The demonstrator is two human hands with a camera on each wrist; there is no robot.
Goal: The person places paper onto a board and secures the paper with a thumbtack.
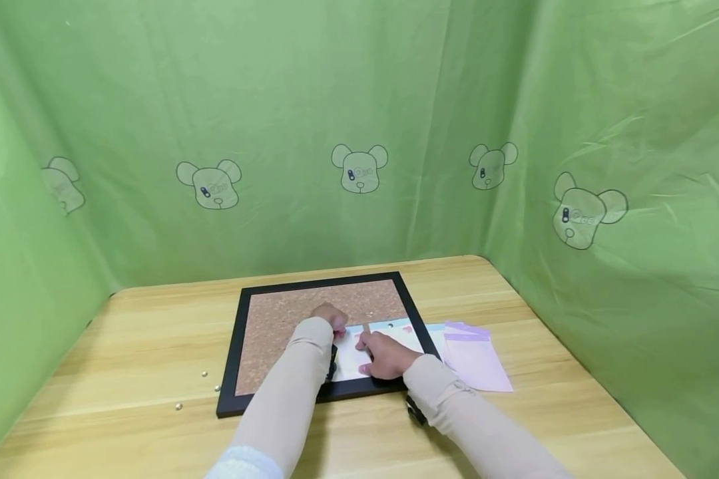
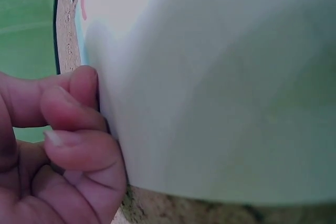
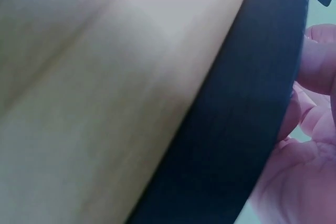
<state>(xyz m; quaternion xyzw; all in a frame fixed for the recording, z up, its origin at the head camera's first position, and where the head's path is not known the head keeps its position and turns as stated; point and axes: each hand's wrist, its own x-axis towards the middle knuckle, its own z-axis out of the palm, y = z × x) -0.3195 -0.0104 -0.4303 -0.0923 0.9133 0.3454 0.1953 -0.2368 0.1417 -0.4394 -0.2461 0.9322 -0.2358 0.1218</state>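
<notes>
A white sheet of paper (image 1: 349, 356) with a pale blue top band lies over the lower right of a black-framed cork board (image 1: 293, 316). At the sheet's upper left corner is my left hand (image 1: 331, 315). Up close in the left wrist view, its curled fingers (image 2: 79, 108) and thumb pinch the sheet's edge. My right hand (image 1: 389, 356) rests on the sheet with its index finger pointing up the paper, its wrist crossing the frame's right side. A small silver pin (image 1: 391, 325) sits in the blue band. In the right wrist view the black frame (image 3: 226, 119) covers part of the curled fingers.
Several small silver pins (image 1: 178, 406) lie on the wooden table (image 1: 156, 332) left of the board. Purple-topped pink sheets (image 1: 479, 362) lie to its right, over another blue-topped sheet. Green curtains (image 1: 275, 100) enclose the table at the back and sides.
</notes>
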